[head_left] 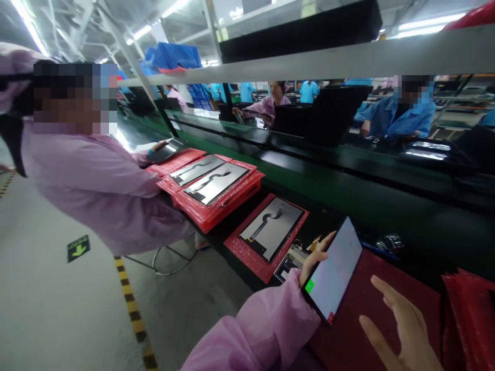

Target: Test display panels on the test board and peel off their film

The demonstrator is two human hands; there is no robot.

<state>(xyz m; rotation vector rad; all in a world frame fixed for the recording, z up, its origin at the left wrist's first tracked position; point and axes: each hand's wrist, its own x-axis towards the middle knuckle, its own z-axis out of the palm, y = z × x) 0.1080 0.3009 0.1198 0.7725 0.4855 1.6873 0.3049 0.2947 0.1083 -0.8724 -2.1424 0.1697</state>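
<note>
My left hand [314, 258] grips a lit display panel [337, 273] by its far left edge and holds it tilted up. The screen glows pale white, with a green patch near its lower left corner and a small red mark at the bottom. To the right, my right hand [406, 322] hovers with thumb and fingers spread, apart from the panel and holding nothing. Beneath both lies a dark red mat [402, 288]. Beside my left wrist, a small circuit board with wires [292, 260] is partly hidden by my hand and sleeve.
One silver-backed panel [270, 226] lies on red bubble wrap to the left. Further left, more panels [216, 183] top a stack of red bubble bags. A co-worker in a pink smock [100, 180] sits there. Red bags [474, 309] lie at the right edge.
</note>
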